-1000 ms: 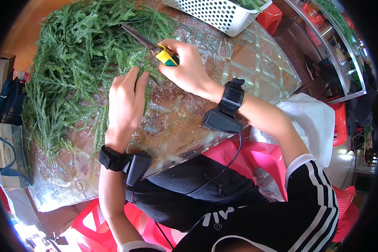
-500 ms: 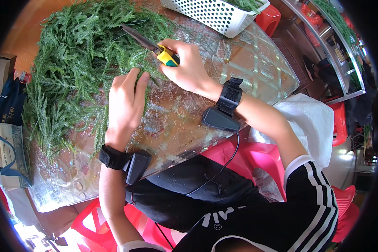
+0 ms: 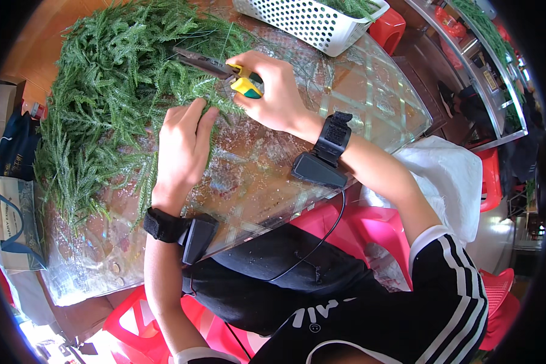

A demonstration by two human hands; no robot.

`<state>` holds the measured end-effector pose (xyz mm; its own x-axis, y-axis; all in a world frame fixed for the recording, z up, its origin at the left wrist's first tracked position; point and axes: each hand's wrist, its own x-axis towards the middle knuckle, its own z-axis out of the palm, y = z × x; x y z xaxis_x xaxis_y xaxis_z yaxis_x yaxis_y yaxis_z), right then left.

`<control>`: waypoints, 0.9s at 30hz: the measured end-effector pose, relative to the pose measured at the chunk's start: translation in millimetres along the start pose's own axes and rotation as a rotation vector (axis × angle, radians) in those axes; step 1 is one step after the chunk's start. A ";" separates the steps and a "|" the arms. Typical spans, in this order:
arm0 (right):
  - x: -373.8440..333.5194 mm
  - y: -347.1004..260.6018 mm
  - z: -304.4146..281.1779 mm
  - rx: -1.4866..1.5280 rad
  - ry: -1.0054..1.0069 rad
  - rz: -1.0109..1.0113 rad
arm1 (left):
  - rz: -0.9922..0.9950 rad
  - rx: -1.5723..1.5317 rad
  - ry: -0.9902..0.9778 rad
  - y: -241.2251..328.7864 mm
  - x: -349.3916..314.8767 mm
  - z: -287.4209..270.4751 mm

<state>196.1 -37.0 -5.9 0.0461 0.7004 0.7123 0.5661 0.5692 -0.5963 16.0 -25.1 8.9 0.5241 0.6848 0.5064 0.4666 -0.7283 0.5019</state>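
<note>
My right hand (image 3: pixel 272 91) grips a pair of scissors with yellow and green handles (image 3: pixel 246 87). Its dark blades (image 3: pixel 203 62) point up and left, over the heap of green artificial pine sprigs (image 3: pixel 109 91). The two handles stand apart. Just below the scissors, my left hand (image 3: pixel 183 142) is closed, thumb and fingers pinching a frosted pine sprig (image 3: pixel 215 102) at the heap's near right side. The fingers hide part of this sprig. Thin green wire-like stems show around the blades.
A white perforated basket (image 3: pixel 309 24) holding more greenery stands at the table's far edge. White flecks litter the glass-topped table (image 3: pixel 249 176). A paper bag (image 3: pixel 18 212) is at the left, pink stools (image 3: pixel 376 230) are beneath, and a white sack (image 3: pixel 440 182) lies to the right.
The scissors' handles have spread apart in my right hand, and the blades have dipped slightly. My left hand has hardly moved.
</note>
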 end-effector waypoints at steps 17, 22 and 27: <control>4.3 3.0 -4.7 -0.085 0.008 -0.253 | 0.144 0.079 0.031 -7.0 1.4 -6.8; 3.8 4.2 -3.5 -0.110 -0.019 -0.270 | 0.208 0.118 0.064 -7.6 2.2 -5.5; 2.1 3.5 -1.3 -0.117 -0.035 -0.271 | 0.230 0.076 0.119 -7.0 1.3 -3.5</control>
<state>199.2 -34.1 -6.0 -0.1473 0.5453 0.8252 0.6446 0.6857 -0.3381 10.9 -19.0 8.5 0.5372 0.4962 0.6821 0.3995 -0.8619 0.3124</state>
